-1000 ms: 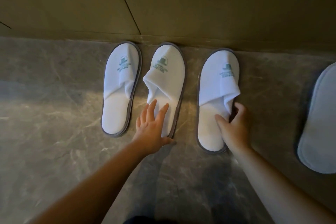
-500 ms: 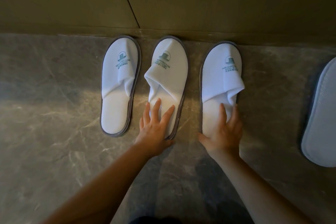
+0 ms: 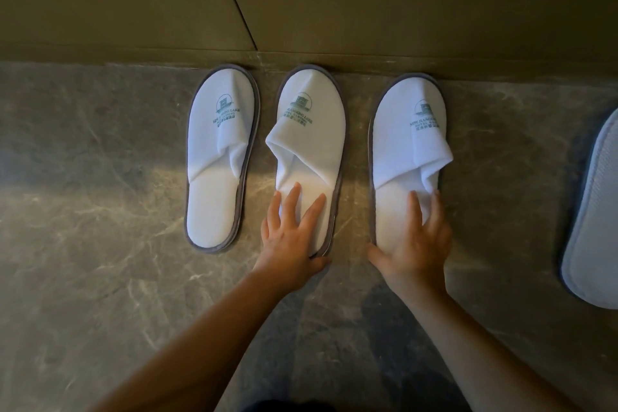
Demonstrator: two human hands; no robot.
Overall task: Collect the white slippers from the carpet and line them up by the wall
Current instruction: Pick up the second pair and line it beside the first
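Observation:
Three white slippers with grey edging and green logos stand side by side, toes against the wall (image 3: 368, 3). The left slipper (image 3: 220, 157) lies untouched. My left hand (image 3: 291, 237) rests flat, fingers spread, on the heel of the middle slipper (image 3: 311, 137). On the heel of the right slipper (image 3: 404, 144) my right hand (image 3: 414, 241) lies flat too, thumb on the floor beside it. A fourth white slipper (image 3: 595, 221) lies sole-up at the right edge, partly cut off.
The floor (image 3: 100, 211) is grey veined marble tile. An olive-brown panelled wall with a low skirting runs across the top. Something dark shows at the bottom edge between my arms.
My right hand let go of the right slipper's side and now lies flat on its heel; that slipper has straightened. My left hand slid a little further onto the middle slipper.

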